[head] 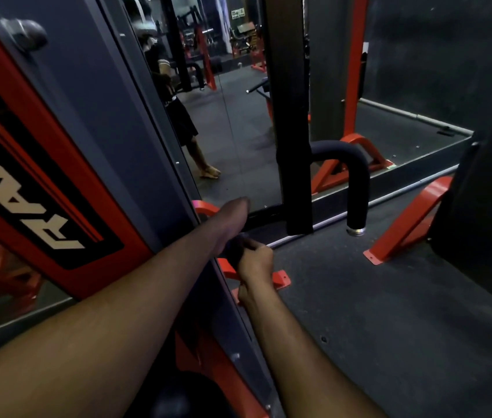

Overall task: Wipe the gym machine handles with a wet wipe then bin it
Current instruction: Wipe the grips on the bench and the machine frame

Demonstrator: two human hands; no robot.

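Blocking view btwn hands: red frame foot, w/ padded handle nearby.

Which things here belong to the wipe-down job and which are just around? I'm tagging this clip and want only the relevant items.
Job:
- left hand, reaching low beside the machine
- right hand, curled round something dark; too dim to say if it is the wipe
- padded black handle

Just around:
- red floor bracket
- mirror
- red and black machine panel
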